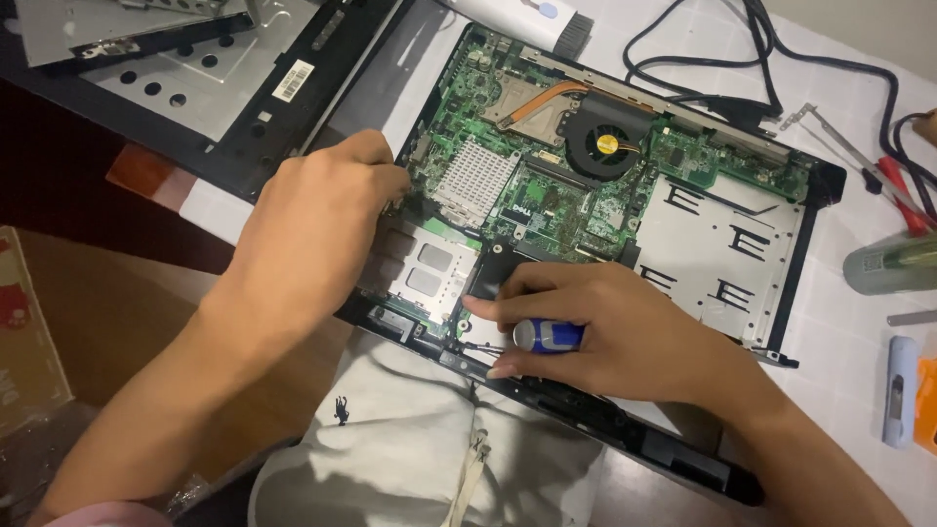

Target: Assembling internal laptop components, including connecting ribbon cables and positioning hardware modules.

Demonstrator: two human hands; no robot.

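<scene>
Screwdriver with a blue-and-silver handle (pixel 549 336) sits gripped in the right hand (pixel 625 337), its long axis pointing toward nine o'clock, tip at the front edge of the opened black laptop base (pixel 781 283). At ten o'clock, the left hand (pixel 317 224) presses curled fingers on the green circuit board (pixel 556 195).

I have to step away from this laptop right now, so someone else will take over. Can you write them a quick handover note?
Left hand: fingers resting on the left edge of the opened laptop base.
Right hand: gripping a blue-and-silver screwdriver, tip at the front edge.
Done: top cover off, motherboard and fan exposed; removed cover panel lies upper left.
Left: board and fan still in the base.
</scene>
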